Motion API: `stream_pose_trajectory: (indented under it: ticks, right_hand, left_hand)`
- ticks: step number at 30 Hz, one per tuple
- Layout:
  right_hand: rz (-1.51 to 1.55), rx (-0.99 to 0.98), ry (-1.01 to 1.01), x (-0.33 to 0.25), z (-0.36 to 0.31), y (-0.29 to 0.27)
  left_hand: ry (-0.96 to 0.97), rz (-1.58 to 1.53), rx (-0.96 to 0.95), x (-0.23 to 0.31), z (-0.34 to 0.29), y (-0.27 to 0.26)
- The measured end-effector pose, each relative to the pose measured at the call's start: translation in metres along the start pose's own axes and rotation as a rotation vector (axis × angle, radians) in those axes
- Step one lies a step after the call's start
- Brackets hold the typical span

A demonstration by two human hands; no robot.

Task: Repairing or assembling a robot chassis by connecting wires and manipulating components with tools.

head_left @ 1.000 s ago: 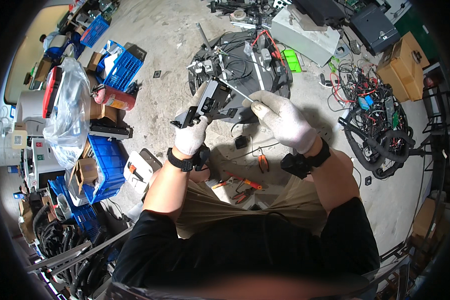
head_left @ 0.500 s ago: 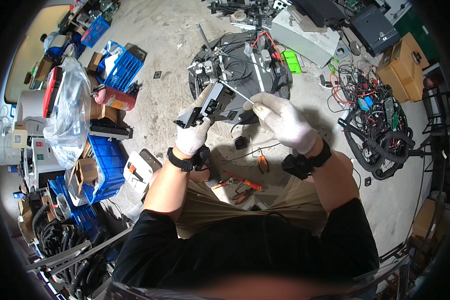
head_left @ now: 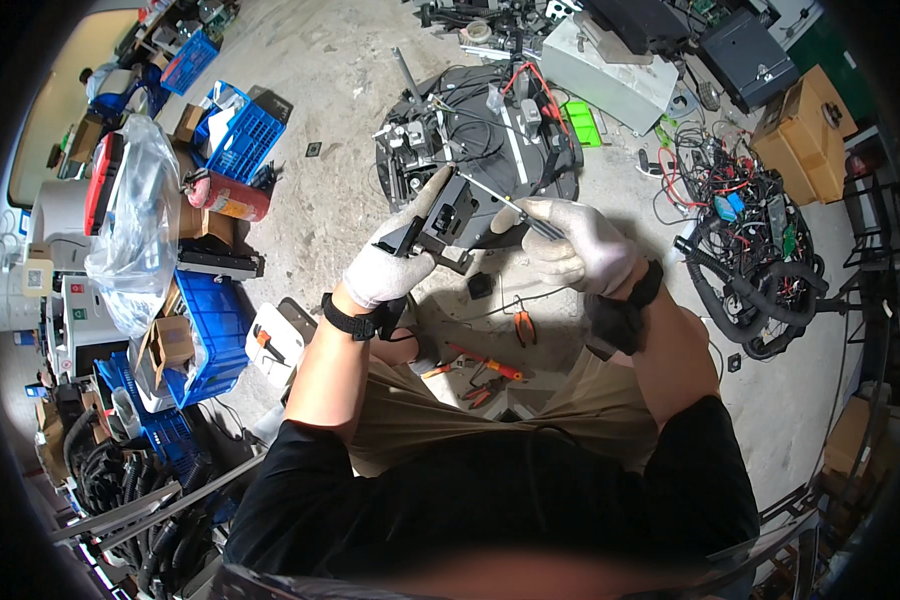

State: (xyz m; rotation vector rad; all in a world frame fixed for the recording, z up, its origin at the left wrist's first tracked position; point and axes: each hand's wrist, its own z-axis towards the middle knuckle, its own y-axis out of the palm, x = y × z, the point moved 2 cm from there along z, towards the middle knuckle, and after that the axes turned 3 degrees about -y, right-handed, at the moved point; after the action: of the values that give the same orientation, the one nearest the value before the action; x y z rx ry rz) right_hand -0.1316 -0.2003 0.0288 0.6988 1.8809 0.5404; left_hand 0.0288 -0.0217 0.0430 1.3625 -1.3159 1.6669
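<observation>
My left hand [head_left: 390, 272], in a white work glove, is closed around a dark metal bracket [head_left: 452, 212] with cut-outs and angled flanges. The part is held tilted in the air above the floor. My right hand [head_left: 585, 248], also gloved, grips a slim screwdriver [head_left: 535, 219] with a pale shaft and a dark handle. Its shaft points up and left, and its tip is by the bracket's upper end; whether they touch I cannot tell. Beyond both hands lies a round black machine base [head_left: 530, 150] with cables and metal fittings.
Orange-handled pliers [head_left: 525, 327] and a red-and-yellow screwdriver [head_left: 498, 367] lie on the floor near my legs. A heap of cables [head_left: 740, 220] is at the right. Blue crates [head_left: 220, 340] and a red extinguisher [head_left: 232, 194] stand left. A light metal box [head_left: 610, 80] sits farther off.
My left hand has shifted slightly left and down, and the bracket is turned to another angle. My right hand has rolled over, so the screwdriver's dark handle now shows.
</observation>
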Motion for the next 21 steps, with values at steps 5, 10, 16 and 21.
stream_pose_trajectory:
  ticks: [5,10,16,21]
  right_hand:
    - [-0.070,-0.041,0.045,-0.008,-0.002,-0.003]
    - [-0.161,0.000,0.009,-0.007,-0.007,0.001]
    - [-0.593,0.099,-0.218,0.008,0.010,-0.004]
    - [-0.990,0.269,-0.393,0.005,0.008,0.000]
  left_hand:
    - [0.095,0.042,0.001,-0.019,0.000,-0.004]
    - [0.123,0.120,-0.019,-0.017,-0.001,-0.004]
    - [0.133,0.176,0.013,-0.025,-0.002,-0.005]
    - [0.129,0.222,0.016,-0.018,-0.004,-0.006]
